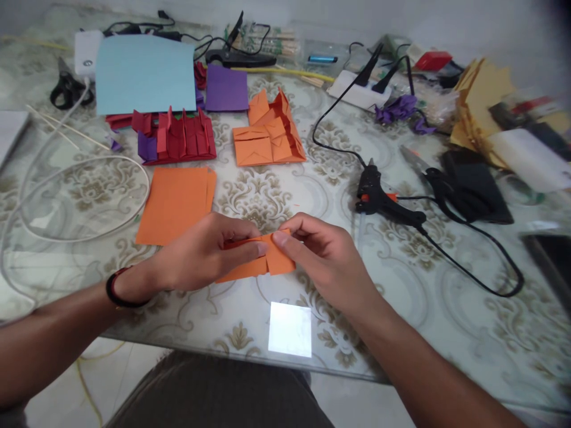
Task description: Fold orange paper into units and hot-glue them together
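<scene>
Between my two hands is a folded piece of orange paper (281,255), held just above the patterned table. My left hand (205,252) pinches its left part, thumb on top and fingers behind. At the right part, my right hand (328,258) grips the paper between thumb and forefinger. A crease or slit shows near the middle of the piece. Flat orange sheets (176,205) lie beside my left hand. Farther back sit folded orange pieces (267,139) and a row of folded red pieces (182,139).
A black glue gun (383,202) lies to the right with its cord looping forward, near large scissors (441,184). Light blue sheets (145,74), purple paper (226,88) and a white power strip (359,89) line the back. A white cable (84,235) curls at left.
</scene>
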`<act>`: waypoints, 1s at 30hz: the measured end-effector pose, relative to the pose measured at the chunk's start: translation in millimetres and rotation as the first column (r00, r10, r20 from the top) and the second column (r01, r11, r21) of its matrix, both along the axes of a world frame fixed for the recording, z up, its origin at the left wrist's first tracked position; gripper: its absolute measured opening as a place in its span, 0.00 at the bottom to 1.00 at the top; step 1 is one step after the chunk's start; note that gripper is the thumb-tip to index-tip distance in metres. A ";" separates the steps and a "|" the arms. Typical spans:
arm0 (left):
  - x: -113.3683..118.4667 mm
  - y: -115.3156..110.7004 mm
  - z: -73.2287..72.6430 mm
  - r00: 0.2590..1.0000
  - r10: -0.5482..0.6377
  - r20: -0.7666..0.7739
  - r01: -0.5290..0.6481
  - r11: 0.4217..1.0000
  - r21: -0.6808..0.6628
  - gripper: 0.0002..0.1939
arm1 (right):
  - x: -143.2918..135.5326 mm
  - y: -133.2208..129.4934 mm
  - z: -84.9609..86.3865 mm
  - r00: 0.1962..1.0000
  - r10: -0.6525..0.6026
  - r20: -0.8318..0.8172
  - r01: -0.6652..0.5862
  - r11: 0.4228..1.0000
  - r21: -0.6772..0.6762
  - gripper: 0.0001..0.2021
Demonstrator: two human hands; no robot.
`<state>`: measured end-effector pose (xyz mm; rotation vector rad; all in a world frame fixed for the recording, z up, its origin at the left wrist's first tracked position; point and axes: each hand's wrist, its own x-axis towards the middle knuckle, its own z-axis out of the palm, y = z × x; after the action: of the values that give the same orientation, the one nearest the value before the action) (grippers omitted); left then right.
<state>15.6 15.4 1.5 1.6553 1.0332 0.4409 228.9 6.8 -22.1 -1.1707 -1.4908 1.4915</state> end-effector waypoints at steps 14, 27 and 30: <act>-0.9 -0.1 3.1 0.999 -0.022 0.035 0.023 1.000 -0.012 0.17 | -0.4 0.2 -0.8 0.999 0.023 -0.022 -0.023 1.000 -0.007 0.12; -1.0 0.8 0.5 0.999 -0.023 0.031 0.023 1.000 0.004 0.21 | -0.6 0.8 2.7 1.000 0.015 -0.015 -0.014 1.000 0.026 0.11; -2.2 0.5 -0.1 1.000 -0.012 0.024 0.012 1.000 0.022 0.22 | -0.4 1.2 3.4 1.000 0.007 -0.002 -0.007 1.000 0.022 0.11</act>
<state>13.5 15.8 1.4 1.6711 1.0029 0.4650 228.6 8.0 -18.7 -1.1520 -1.5082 1.4769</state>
